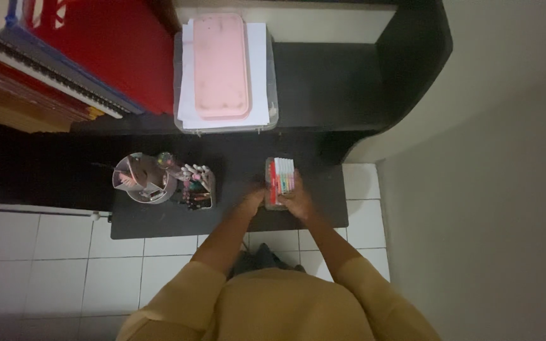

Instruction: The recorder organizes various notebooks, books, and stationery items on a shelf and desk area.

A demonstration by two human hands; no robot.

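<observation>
A clear pack of coloured markers lies on the low black shelf in front of me. Both of my hands are on its near end. My left hand holds the pack's left side and my right hand holds its right side. The fingers curl around the pack's lower edge. My sleeves are tan.
A round pen holder and a cup of markers stand to the left on the shelf. Higher up sits a clear box topped with white paper and a pink case. Red books lean at upper left. White floor tiles lie below.
</observation>
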